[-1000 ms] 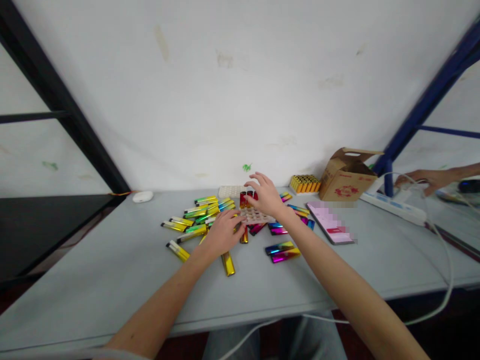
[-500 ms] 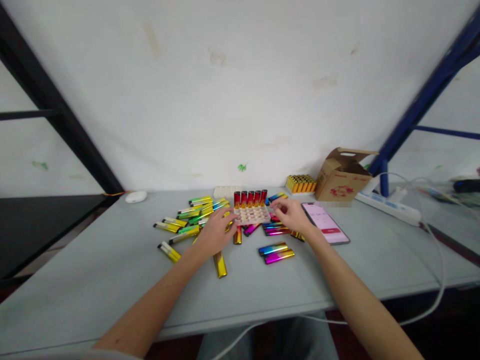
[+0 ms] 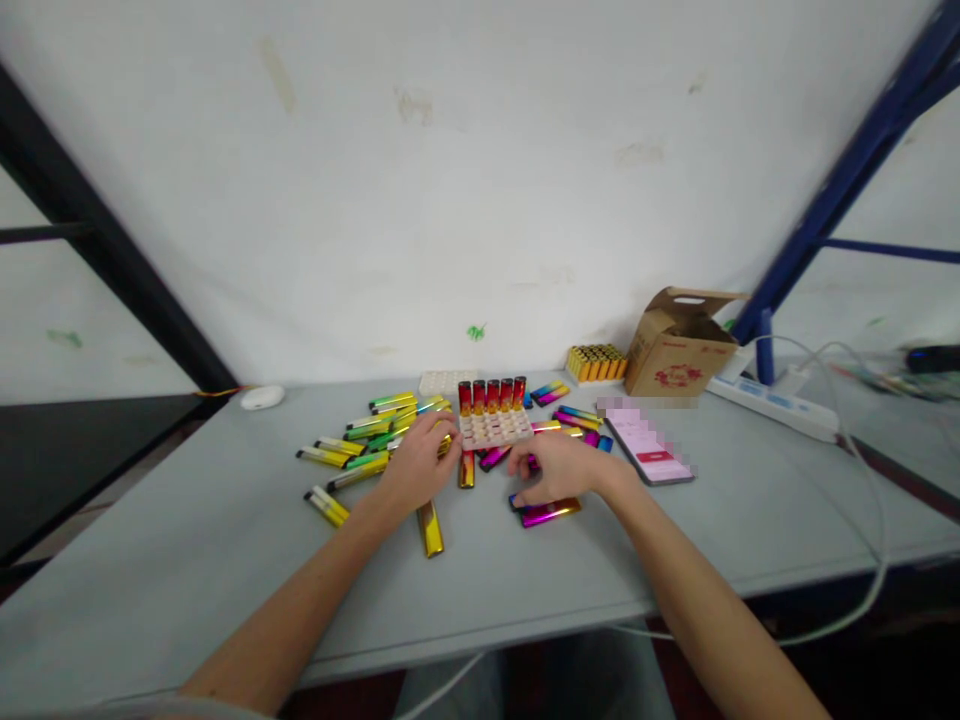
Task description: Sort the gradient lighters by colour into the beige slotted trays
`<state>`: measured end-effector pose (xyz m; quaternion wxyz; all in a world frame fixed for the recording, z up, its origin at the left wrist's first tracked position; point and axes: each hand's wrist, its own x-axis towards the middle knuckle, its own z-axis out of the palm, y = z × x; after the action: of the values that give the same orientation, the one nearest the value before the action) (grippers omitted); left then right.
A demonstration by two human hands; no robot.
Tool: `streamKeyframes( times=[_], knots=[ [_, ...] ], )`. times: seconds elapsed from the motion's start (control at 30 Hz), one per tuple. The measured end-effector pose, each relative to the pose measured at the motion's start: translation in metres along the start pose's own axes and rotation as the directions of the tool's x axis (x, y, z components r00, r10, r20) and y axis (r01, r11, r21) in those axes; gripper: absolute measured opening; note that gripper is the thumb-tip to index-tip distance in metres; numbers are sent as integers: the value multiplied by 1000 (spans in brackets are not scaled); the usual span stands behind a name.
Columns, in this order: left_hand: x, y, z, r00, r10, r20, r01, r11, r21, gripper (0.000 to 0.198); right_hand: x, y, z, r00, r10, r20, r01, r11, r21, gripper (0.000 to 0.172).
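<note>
Now, left hand (image 3: 418, 465) low at the tray's left side, fingers (image 3: 442, 438) curled over a heap of yellow-and-green metallic tubes (image 3: 367, 438); whether closed on any tube, impossible to tell. Right hand (image 3: 555, 470) arched in front of the tray, fingertips (image 3: 525, 487) down by a dark-tipped tube (image 3: 516, 504), right against a magenta-and-gold tube (image 3: 551, 513); grip also unclear, not spread open, no clear hold. Between both hands, a beige perforated tray (image 3: 495, 431) flat on a grey table (image 3: 187, 570), 5 red-and-gold tubes (image 3: 491, 396) upright along its back row. 1 red-and-gold tube (image 3: 466, 469) lying just before the tray; 1 gold tube (image 3: 430, 528) apart, near the left wrist. Farther back, a white perforated tray (image 3: 442, 382), a block of gold tubes (image 3: 596, 364), an open cardboard box (image 3: 679, 345). To the right, a phone (image 3: 649, 450) with pixelated screen, a power strip (image 3: 772, 406).
</note>
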<state>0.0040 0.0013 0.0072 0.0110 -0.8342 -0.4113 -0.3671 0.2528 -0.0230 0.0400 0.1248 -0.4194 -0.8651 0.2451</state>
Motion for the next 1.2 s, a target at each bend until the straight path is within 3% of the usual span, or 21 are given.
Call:
streamKeyframes(
  times=[0.13, 0.23, 0.33, 0.43, 0.53, 0.6, 0.7, 0.87, 0.97, 1.07, 1.13, 1.2],
  knots=[
    [-1, 0, -1, 999, 31, 16, -31, 1000, 2, 15, -1, 1, -5, 998, 34, 45, -32, 999, -41, 32],
    [-1, 0, -1, 999, 34, 20, -34, 999, 5, 15, -1, 4, -4, 995, 9, 95, -5, 999, -37, 17],
    [0, 1, -2, 999, 29, 21, -29, 1000, 0, 15, 0, 4, 1, 994, -27, 108, 29, 999, -17, 13],
    [1, 2, -4, 1000, 24, 15, -24, 1000, -5, 16, 3, -1, 3, 998, -69, 2, 69, 996, 54, 14],
    [1, 3, -4, 1000, 24, 0, -24, 1000, -8, 16, 7, -7, 4, 987, -96, -127, 129, 952, 279, 15],
    [1, 3, -4, 1000, 29, -2, -29, 1000, -8, 16, 11, -9, 4, 971, -74, -228, 178, 859, 480, 21],
    [0, 2, -4, 999, 38, -4, -38, 999, -6, 16, 16, -6, 8, 939, 24, -344, 251, 638, 728, 33],
    [0, 0, -3, 999, 46, -3, -46, 999, -1, 15, 22, 1, 17, 953, 124, -275, 244, 219, 945, 41],
    [-1, -1, -2, 999, 54, 8, -54, 999, -6, 15, 25, 4, 19, 956, 166, -240, 230, 79, 970, 38],
    [-2, -1, 0, 998, 57, 23, -56, 998, -13, 16, 24, 7, 15, 934, 236, -269, 258, 76, 963, 37],
    [-2, 0, 0, 998, 59, 30, -59, 998, -13, 17, 21, 8, 9, 911, 265, -316, 274, 183, 944, 38],
    [-2, 0, 0, 997, 61, 38, -61, 998, -5, 18, 17, 7, 4, 907, 213, -363, 275, 353, 894, 35]
  ],
)
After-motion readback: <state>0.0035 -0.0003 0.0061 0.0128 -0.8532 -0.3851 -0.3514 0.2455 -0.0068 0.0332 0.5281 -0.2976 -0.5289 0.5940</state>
